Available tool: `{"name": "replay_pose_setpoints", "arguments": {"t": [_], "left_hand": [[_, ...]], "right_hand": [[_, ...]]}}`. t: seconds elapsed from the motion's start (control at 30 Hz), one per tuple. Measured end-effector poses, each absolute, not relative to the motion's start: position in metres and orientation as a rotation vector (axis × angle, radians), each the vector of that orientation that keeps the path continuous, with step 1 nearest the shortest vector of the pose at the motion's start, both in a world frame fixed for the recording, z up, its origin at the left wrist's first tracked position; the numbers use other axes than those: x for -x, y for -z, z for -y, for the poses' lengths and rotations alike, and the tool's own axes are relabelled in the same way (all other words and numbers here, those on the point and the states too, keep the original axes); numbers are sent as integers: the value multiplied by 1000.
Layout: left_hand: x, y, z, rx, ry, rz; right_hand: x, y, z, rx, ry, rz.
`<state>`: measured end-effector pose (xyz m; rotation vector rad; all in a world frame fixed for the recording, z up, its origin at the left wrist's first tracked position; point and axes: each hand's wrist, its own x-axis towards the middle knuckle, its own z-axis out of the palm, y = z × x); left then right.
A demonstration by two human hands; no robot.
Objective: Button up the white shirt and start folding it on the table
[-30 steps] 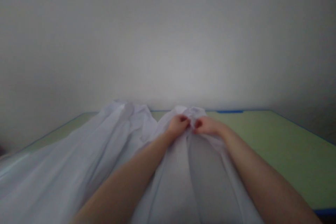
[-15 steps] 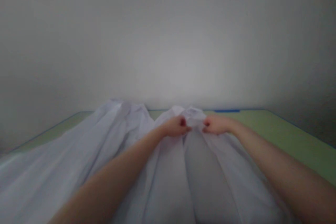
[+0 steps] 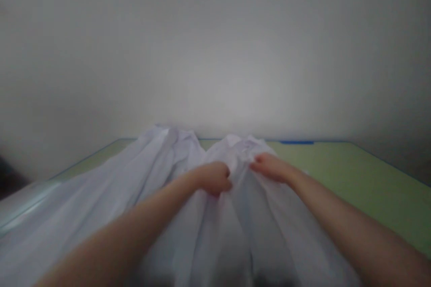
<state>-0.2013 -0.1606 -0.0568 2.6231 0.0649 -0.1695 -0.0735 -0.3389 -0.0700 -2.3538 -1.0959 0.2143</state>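
A large white cloth (image 3: 111, 197) lies in loose folds across the table, rising into bunched peaks near the far edge. Around a fold at the middle, my left hand (image 3: 215, 178) is closed on the fabric. My right hand (image 3: 269, 167) pinches the same cloth a little farther away and to the right. Between the two hands the fabric is gathered and creased. Whether the cloth is a sheet or a garment cannot be made out; the picture is dim and blurred.
The green tabletop (image 3: 350, 188) with a blue edge shows on the right. A blue strip (image 3: 296, 142) lies at its far edge. Behind stands a plain grey wall (image 3: 215, 54). Something clear and shiny (image 3: 33, 202) is at the left edge, beside a dark shape.
My left hand has come nearer and slightly left, pulling the fabric with it. My right hand has shifted slightly left and lower. The view has turned a little to the left.
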Motion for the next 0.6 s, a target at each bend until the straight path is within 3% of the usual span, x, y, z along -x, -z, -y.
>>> {"name": "replay_pose_setpoints", "arguments": {"t": [0.17,0.33,0.43,0.5,0.6], "left_hand": [[228,25,111,-2602,194,-92],[241,30,100,-3047,-24,-205],[239,39,122,-3182,-227,180],[233,47,140,-3161,-116,498],[219,64,154,-3243,34,391]], "right_hand": [[86,83,340,2281,-259,1005],[92,91,337,2237,-297,871],[93,92,335,2261,-288,894],[94,93,335,2274,-276,904],[95,94,337,2260,-280,912]]}}
